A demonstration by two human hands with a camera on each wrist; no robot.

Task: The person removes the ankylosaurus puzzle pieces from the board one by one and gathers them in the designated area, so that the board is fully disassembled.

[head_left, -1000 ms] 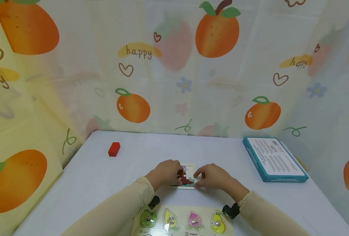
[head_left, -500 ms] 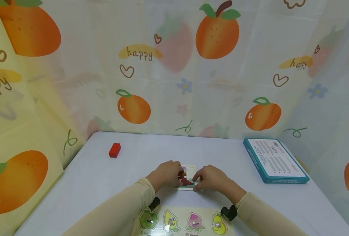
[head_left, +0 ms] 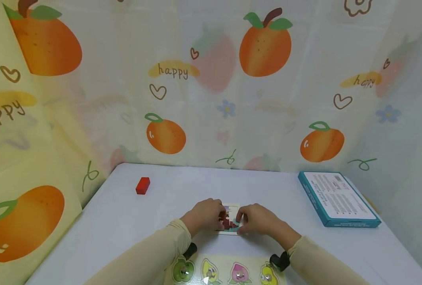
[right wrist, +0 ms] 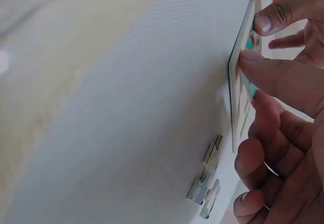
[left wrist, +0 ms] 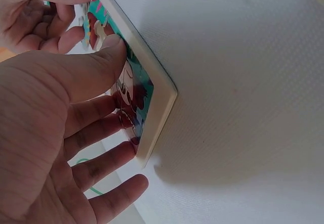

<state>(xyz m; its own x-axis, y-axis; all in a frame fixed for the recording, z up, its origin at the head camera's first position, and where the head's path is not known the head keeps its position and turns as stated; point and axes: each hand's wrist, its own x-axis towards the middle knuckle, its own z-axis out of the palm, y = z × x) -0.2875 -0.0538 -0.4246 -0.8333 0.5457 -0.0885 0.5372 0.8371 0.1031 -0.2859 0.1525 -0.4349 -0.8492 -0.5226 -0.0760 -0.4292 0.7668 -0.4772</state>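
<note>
A small framed jigsaw with a dark red and teal picture (head_left: 229,225) lies between the two hands. Its pale border (left wrist: 161,98) shows in the left wrist view. My left hand (head_left: 204,215) rests at its left side, thumb pressed on the picture and fingers spread fairly straight (left wrist: 66,113). At the right side, my right hand (head_left: 261,221) pinches a small teal-edged piece (right wrist: 250,86) between thumb and forefinger, close over the tray; whether the piece touches the tray I cannot tell. Several loose pieces (right wrist: 201,186) lie on the table beside the right hand (right wrist: 288,133).
A red block (head_left: 143,185) stands at the back left. On the right lies a teal and white box (head_left: 339,198). A fruit picture board (head_left: 221,263) is at the near edge, under the forearms. Fruit-patterned cloth (head_left: 204,130) hangs behind the table.
The head view has shifted a little, so everything sits slightly lower and further right. Both hands stay at the jigsaw with almost the same hold.
</note>
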